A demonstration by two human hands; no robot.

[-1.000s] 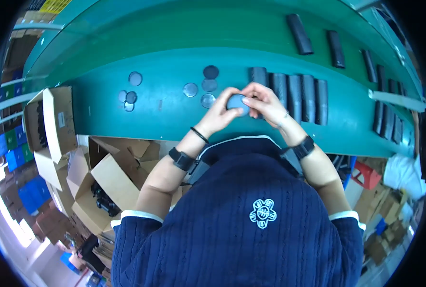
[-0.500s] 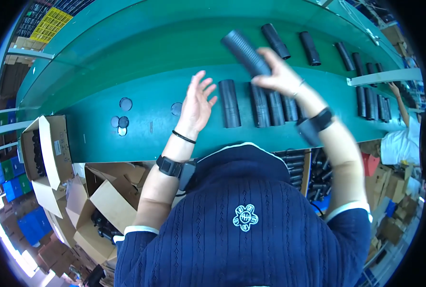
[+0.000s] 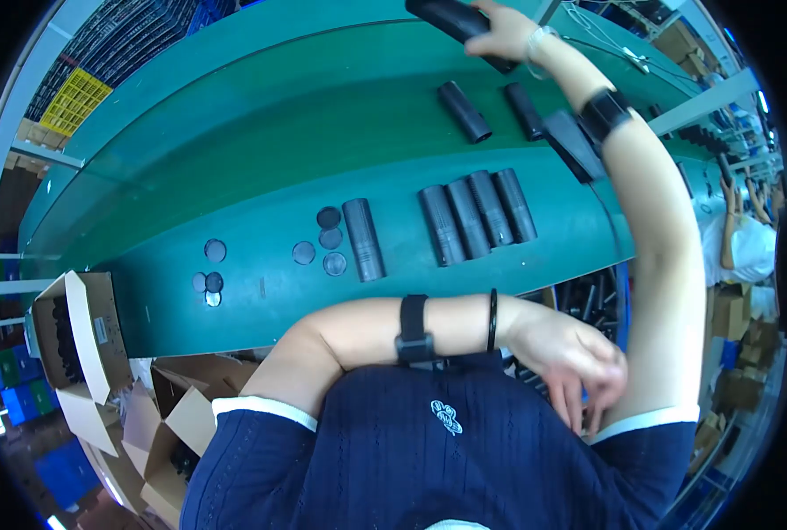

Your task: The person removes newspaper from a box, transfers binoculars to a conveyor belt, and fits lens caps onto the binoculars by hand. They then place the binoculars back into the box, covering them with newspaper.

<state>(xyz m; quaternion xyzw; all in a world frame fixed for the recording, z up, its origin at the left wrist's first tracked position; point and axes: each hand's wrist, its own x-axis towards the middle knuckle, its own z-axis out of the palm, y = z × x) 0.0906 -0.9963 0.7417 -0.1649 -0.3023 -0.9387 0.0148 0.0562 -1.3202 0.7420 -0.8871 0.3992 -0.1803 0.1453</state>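
My right hand [image 3: 508,37] is closed around a ribbed black tube [image 3: 453,21], held up at the far edge of the green bench. Part of that tube runs out of the picture at the top. My left hand [image 3: 574,360] is across my body beside my right upper arm, its fingers bent, apart and partly blurred, with nothing visible in them. Several black tubes [image 3: 468,216] stand side by side on the green bench, and one more tube [image 3: 363,238] lies to their left. Black round caps [image 3: 330,238] lie next to that single tube.
More caps [image 3: 214,283] lie farther left on the bench [image 3: 269,221]. Two tubes [image 3: 465,112] rest on its back part. Open cardboard boxes [image 3: 93,336] with black parts stand at left. A metal post [image 3: 711,102] and a co-worker [image 3: 740,243] are at right.
My right hand has carried its tube up and away, to the far edge. My left hand has swung from above the bench across my body to my right arm. The view has shifted.
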